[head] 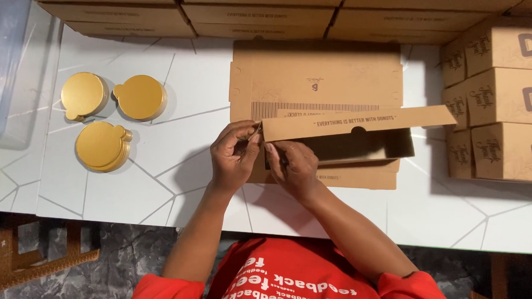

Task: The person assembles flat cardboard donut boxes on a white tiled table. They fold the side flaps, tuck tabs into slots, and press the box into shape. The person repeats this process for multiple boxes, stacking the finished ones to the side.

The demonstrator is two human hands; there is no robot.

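Observation:
A brown cardboard box (350,138), partly folded up, lies on a stack of flat box blanks (317,74) in the middle of the white table. Its long flap stands raised and tilted. My left hand (234,157) pinches the left end of that flap near the corner. My right hand (292,168) grips the box's left end wall just beside it, fingers curled over the edge. Both hands are close together at the box's left corner.
Three stacks of round gold cake boards (141,97) sit at the left. Assembled brown boxes (507,97) are piled at the right, flat blanks (254,14) along the back. A clear plastic bin (4,54) stands at far left. The white table (157,186) ends near me.

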